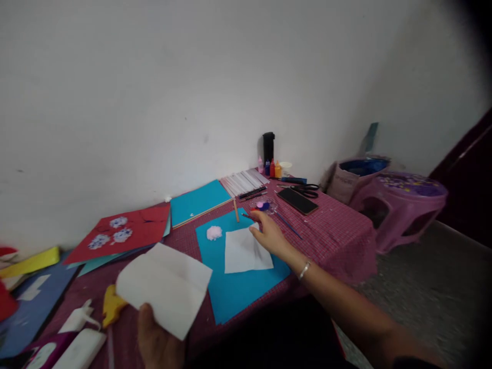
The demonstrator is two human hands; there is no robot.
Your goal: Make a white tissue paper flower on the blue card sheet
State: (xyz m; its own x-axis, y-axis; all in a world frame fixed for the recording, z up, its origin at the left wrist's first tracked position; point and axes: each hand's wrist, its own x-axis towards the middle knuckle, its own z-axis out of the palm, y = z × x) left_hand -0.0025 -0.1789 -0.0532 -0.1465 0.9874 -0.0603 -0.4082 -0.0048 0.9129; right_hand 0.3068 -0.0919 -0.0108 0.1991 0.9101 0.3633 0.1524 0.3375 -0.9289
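My left hand (157, 338) grips a white sheet of paper (165, 284) at its lower edge, thumb on top, lifted in front of the table. My right hand (271, 236) has its fingers closed on a thin dark pencil (249, 217), much of which the fingers hide. Below that hand, a smaller white paper (246, 256) lies on a blue sheet (230, 297). A pale pink fluffy clump (214, 233) sits on the blue sheet's left side. Just beyond, a short wooden stick (236, 210) rests near a clear palette (265, 205) with paint.
A phone (298, 200), black scissors (307, 189), a blue paintbrush (288, 225) and paint bottles (272, 168) stand or lie at right. Red paper with flowers (123, 230), a yellow glue gun (112, 306) and a white bottle (79, 348) are at left. A pink stool (403, 207) stands beyond.
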